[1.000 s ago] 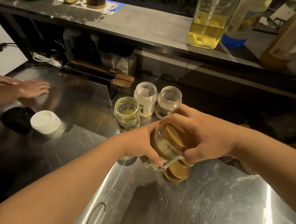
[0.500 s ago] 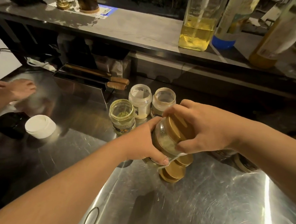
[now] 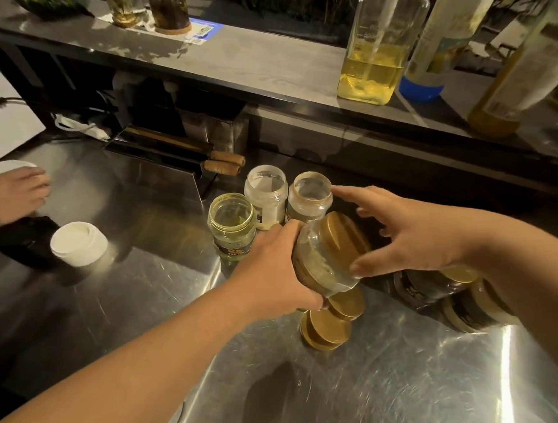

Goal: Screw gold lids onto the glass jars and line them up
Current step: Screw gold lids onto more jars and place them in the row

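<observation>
The left hand (image 3: 268, 275) clamps its fingers round the body of a tilted glass jar (image 3: 325, 262), raised off the steel counter (image 3: 391, 395), probably to brace it against twisting. A gold lid (image 3: 342, 235) sits on the jar's mouth. The right hand (image 3: 412, 234) has its fingers spread apart, the thumb touching the jar's glass; it seems to be re-gripping between turns. Just below the jar lie spare gold lids (image 3: 326, 327); behind it stand three open jars (image 3: 268, 204); to its right, capped jars (image 3: 442, 284) lie on their sides, awaiting lining up.
</observation>
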### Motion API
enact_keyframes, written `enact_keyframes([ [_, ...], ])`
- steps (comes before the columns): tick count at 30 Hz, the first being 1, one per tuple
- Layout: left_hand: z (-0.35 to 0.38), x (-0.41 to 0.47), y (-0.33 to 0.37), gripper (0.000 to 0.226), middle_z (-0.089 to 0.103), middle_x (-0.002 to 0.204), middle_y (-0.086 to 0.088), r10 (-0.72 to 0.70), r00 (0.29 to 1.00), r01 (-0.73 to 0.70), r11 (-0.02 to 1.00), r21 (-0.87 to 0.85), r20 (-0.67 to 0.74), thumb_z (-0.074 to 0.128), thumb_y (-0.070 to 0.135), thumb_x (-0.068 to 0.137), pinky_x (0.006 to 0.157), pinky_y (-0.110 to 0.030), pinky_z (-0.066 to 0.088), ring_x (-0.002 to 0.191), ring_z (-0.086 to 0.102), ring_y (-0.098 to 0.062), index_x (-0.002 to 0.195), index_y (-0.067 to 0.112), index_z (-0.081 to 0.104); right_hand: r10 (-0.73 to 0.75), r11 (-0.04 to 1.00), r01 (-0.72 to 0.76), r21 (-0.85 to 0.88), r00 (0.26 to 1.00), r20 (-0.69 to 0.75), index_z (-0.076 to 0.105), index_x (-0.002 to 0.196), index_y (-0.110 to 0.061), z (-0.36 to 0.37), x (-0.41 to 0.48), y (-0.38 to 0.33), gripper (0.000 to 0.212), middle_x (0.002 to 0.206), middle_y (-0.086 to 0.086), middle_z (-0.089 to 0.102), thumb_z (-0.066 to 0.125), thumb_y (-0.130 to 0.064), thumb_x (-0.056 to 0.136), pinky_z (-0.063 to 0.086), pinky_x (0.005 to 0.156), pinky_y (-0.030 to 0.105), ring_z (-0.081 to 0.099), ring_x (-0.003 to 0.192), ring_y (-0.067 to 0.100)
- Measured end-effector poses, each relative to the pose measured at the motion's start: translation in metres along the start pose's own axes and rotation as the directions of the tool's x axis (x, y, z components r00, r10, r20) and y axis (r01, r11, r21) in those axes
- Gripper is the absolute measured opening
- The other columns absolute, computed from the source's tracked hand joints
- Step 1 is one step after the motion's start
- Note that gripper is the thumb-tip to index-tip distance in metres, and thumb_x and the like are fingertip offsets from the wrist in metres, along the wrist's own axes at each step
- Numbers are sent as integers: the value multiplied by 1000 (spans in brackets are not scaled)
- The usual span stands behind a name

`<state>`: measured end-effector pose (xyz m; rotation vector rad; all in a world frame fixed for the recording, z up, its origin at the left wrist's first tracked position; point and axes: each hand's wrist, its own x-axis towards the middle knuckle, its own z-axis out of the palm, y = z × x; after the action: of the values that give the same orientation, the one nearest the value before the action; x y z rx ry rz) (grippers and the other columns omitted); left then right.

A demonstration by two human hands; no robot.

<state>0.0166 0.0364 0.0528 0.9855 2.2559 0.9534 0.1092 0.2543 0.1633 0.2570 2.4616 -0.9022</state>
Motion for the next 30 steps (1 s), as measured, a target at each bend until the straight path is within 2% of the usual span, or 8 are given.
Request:
enact_keyframes([
  [4, 0, 1, 0, 96, 46, 127, 22, 1, 1000, 0, 1000, 18, -11, 97, 58, 49, 106, -51, 53, 125, 43, -16, 127, 50, 42, -77, 996, 74, -53, 996, -46, 33, 147, -66, 2, 2, 7, 97, 138, -27, 43, 86, -52, 66, 60, 87, 31, 53, 123, 10],
  [10, 9, 1, 0, 95, 47, 124, 20, 19, 999, -17, 999, 51, -36, 97, 62, 48, 103, -44, 49, 121, 38, -15, 123, 51, 40, 165, 983, -176, -56, 972, -166, 43, 142, -39, 12, 9, -7, 87, 99, -2, 72, 55, -90, 72, 56, 55, 19, 75, 74, 18],
  [14, 11, 2, 5, 97, 48, 125, 18, 18, 999, -16, 999, 49, -40, 93, 65, 48, 104, -49, 52, 125, 40, -18, 127, 50, 39, 344, 932, -360, -31, 909, -234, 61, 123, -15, 24, 19, -10, 106, 74, 12, 77, 19, -98, 72, 56, 44, 25, 76, 55, 23],
  [17, 10, 4, 8, 94, 47, 124, 21, 25, 999, -24, 999, 33, -36, 95, 61, 49, 104, -51, 54, 124, 44, -18, 125, 50, 41, 444, 892, -453, -2, 876, -189, 63, 130, -12, 17, 14, -12, 124, 68, 12, 77, 9, -102, 64, 53, 42, 24, 76, 53, 22],
  [20, 6, 7, 7, 96, 51, 126, 18, 3, 1000, -3, 1000, -9, -30, 97, 58, 48, 105, -52, 55, 127, 49, -20, 127, 49, 44, 323, 939, -338, -68, 932, -166, 37, 158, -36, -4, 4, -7, 121, 138, 8, 66, 40, -107, 60, 60, 74, 32, 75, 104, 25],
  [22, 4, 10, 7, 95, 54, 128, 18, -5, 1000, 5, 1000, -28, -13, 98, 57, 48, 104, -52, 56, 127, 51, -19, 127, 49, 46, 119, 991, -123, -61, 990, -70, 23, 158, -59, -13, -4, -6, 112, 159, -16, 34, 84, -77, 65, 49, 100, 35, 48, 138, 22],
  [25, 1, 11, 8, 97, 55, 130, 18, -4, 1000, 4, 998, -63, 9, 98, 53, 49, 104, -49, 58, 126, 53, -15, 131, 50, 46, -17, 999, 18, 27, 1000, -21, 33, 150, -66, -12, -4, 1, 105, 145, -23, 42, 97, -37, 72, 55, 98, 34, 49, 131, 10],
  [30, 7, 8, 10, 95, 54, 126, 16, 16, 999, -17, 999, -28, -43, 98, 55, 47, 102, -49, 57, 123, 53, -16, 127, 46, 48, 129, 991, -131, 1, 975, -182, 54, 134, -44, -2, 3, -12, 84, 115, -12, 67, 76, -83, 62, 59, 65, 22, 73, 93, 14],
])
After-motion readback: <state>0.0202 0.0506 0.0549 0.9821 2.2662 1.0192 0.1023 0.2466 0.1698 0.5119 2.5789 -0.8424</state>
